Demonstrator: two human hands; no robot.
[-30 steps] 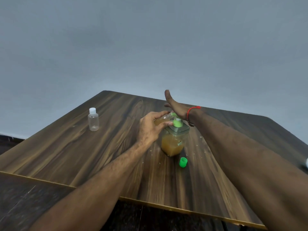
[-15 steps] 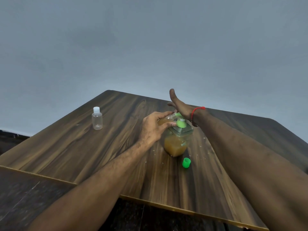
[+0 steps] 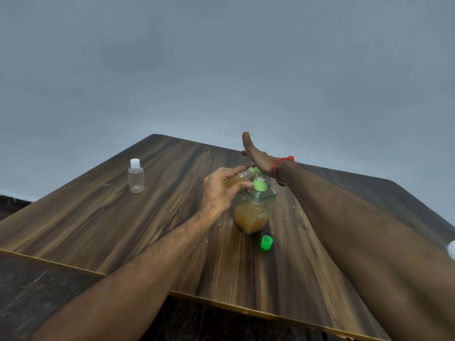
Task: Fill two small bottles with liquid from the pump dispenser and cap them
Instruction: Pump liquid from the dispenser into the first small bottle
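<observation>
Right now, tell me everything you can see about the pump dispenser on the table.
The pump dispenser is a clear, squarish plastic jar standing upright on the wooden table, roughly half full of cloudy amber liquid. A green pump head tops its clear lid. The right hand presses flat on the pump; the left hand holds a small bottle at its spout.

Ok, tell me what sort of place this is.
Hard to say for sure: probably a plain indoor room with a makeshift worktable, not a lab or kitchen. Only a bare grey wall, a dark wood-grain table and dark speckled flooring below its edge show.
</observation>
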